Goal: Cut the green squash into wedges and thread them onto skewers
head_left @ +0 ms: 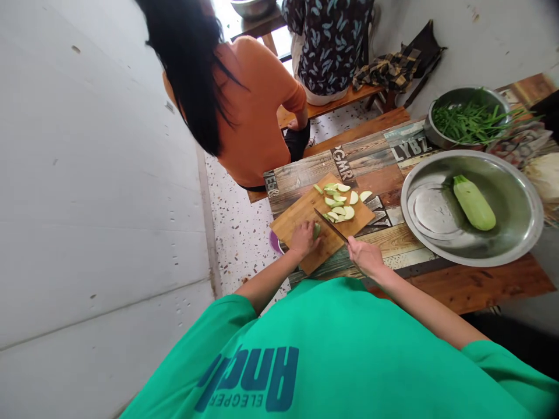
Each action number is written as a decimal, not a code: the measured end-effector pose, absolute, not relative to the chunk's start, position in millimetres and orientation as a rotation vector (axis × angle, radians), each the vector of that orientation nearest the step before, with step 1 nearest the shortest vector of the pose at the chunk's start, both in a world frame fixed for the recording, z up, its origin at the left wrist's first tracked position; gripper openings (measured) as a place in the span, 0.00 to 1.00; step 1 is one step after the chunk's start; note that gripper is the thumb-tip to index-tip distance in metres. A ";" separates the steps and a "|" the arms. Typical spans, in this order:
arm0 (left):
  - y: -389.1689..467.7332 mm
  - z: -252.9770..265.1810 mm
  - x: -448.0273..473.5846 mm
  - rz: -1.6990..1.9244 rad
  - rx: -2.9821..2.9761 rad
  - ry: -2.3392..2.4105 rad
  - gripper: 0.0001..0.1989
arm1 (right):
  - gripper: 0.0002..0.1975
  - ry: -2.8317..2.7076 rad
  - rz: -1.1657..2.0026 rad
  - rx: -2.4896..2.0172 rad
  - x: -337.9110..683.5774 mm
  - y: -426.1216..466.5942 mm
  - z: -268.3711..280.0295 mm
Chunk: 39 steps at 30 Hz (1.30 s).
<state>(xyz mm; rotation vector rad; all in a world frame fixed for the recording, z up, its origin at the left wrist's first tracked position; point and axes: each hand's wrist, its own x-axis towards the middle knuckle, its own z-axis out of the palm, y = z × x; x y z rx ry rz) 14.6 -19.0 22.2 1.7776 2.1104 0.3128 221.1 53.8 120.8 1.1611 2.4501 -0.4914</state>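
My left hand (304, 238) is closed over a short piece of green zucchini (317, 230), pressing it on the wooden cutting board (288, 219). Most of that piece is hidden under the fingers. In my right hand (365, 256) is the handle of a knife (332, 226), whose dark blade points up and left across the board, just right of the left hand. Beyond the blade lie several pale green zucchini slices (339, 211) in a loose heap. One slice (365, 195) lies at the board's right edge.
A wide metal basin (419, 233) with a whole zucchini (474, 203) stands right on the table (379, 169). Behind it, a metal bowl (441, 137) holds cut greens (469, 118). A person in orange (257, 110) sits ahead; another in a patterned shirt (334, 46) is farther back. A wall (96, 174) rises left.
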 end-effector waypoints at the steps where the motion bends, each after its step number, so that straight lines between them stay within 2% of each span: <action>1: -18.2 25.3 16.8 0.229 1.732 2.146 0.33 | 0.17 2.455 -0.499 1.161 221.0 54.6 118.7; 3: -17.1 29.1 23.2 0.096 1.676 2.188 0.33 | 0.17 2.459 -0.515 1.168 221.8 56.3 114.8; 6: -17.6 26.9 32.3 0.043 1.715 2.172 0.29 | 0.17 2.466 -0.533 1.179 225.6 57.6 110.6; 13: -26.2 3.5 14.6 0.259 1.978 1.771 0.21 | 0.19 2.438 -0.564 1.139 234.8 48.7 115.0; 22: -12.1 4.0 -11.3 0.153 2.122 1.377 0.19 | 0.14 2.319 -0.581 1.019 228.9 27.6 134.9; 39: -9.2 6.8 -19.9 0.035 2.251 1.323 0.22 | 0.14 2.219 -0.694 1.105 224.2 29.3 131.3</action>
